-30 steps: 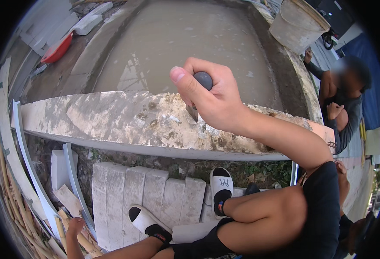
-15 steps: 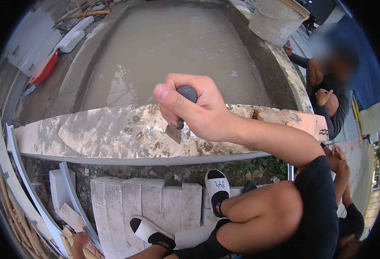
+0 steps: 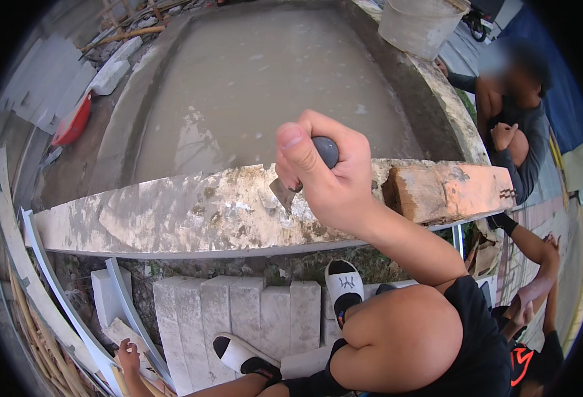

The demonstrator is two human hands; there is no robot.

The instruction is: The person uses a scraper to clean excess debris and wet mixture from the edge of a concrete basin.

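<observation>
A small trowel point(image 3: 290, 192) sits clenched in the right hand point(image 3: 328, 175), blade angled down-left onto the mortar-crusted board point(image 3: 192, 215) edging the wet cement slab point(image 3: 258, 86). The left hand point(image 3: 129, 354), near left, looks loosely curled on stacked strips point(image 3: 73, 331).

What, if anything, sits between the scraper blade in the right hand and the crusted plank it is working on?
Nothing visible does. The right hand grips the scraper by its dark handle, and the blade tip meets the plank directly. The brick lies to the right on the plank, apart from the blade.
</observation>
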